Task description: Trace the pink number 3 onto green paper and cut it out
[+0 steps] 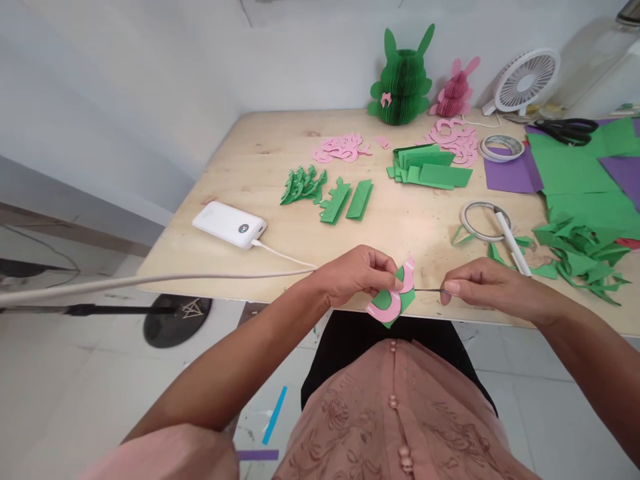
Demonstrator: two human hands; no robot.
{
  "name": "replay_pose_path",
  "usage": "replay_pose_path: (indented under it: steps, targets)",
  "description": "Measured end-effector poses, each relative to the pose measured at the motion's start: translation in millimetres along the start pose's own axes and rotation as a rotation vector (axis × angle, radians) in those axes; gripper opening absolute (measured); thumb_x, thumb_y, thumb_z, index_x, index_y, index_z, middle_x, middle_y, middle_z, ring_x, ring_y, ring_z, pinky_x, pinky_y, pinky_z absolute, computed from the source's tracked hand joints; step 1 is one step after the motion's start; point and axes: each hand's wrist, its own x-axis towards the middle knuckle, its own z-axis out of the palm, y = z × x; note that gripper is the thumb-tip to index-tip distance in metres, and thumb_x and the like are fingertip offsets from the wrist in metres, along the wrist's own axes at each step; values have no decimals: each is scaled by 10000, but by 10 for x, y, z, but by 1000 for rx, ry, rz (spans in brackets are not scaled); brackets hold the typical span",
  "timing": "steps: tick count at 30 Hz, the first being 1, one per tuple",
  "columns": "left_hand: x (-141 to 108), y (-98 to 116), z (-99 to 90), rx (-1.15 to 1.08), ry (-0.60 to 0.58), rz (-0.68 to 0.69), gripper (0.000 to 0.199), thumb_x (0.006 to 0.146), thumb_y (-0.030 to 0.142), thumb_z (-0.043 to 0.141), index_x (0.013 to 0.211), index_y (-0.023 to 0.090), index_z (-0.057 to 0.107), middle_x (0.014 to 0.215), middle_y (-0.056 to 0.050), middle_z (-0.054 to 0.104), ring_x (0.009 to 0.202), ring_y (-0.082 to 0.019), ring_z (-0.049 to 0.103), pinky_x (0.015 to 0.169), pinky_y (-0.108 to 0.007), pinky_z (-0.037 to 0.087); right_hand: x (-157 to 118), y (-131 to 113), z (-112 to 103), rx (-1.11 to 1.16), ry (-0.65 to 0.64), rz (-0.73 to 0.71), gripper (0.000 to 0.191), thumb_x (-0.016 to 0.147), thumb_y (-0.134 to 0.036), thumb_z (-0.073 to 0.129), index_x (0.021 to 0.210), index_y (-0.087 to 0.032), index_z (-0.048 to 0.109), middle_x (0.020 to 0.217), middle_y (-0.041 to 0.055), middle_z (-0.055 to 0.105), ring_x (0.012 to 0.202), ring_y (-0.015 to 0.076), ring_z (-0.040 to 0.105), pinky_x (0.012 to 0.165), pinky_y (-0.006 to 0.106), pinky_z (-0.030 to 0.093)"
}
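In front of me, at the table's near edge, my left hand (367,273) pinches a folded green paper piece (406,303) together with a curved pink paper cutout (387,310) lying over it. Small pale strips show on the pink cutout. My right hand (483,287) is closed on a thin dark tool (430,291), whose far end reaches the green paper; its exact kind cannot be made out. Beyond my left hand lie two folded green paper pieces (359,199) and a bunch of cut green shapes (303,185).
Pink cutouts (343,147), a green strip stack (425,167), tape rolls (501,148), black scissors (565,130), a white pen (513,240) and green scraps (585,253) lie on the table. Paper rabbits (403,87) and a fan (525,83) stand behind. A power bank's (227,223) cable runs toward my left wrist.
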Motion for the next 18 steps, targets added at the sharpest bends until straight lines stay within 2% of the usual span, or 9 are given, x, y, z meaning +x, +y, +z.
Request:
replay_pose_path:
  steps: [9,18]
  targets:
    - [79,-20,-55,80,-143,-54,177,570,216,750,577,133,594,517,52,496,486,-54,429,485,-195,302,87,11,-31,-31,-123,-31,530,855,-647,499,763,-170,711,548,-59,254,513,94,243,492,264,189]
    - [103,-4,-51,126,-221,-97,164,574,203,745,582,127,599,536,46,526,503,-54,440,493,-193,307,119,28,-74,-41,-216,-25,494,857,-624,527,759,-176,708,562,-50,314,537,94,296,510,258,210]
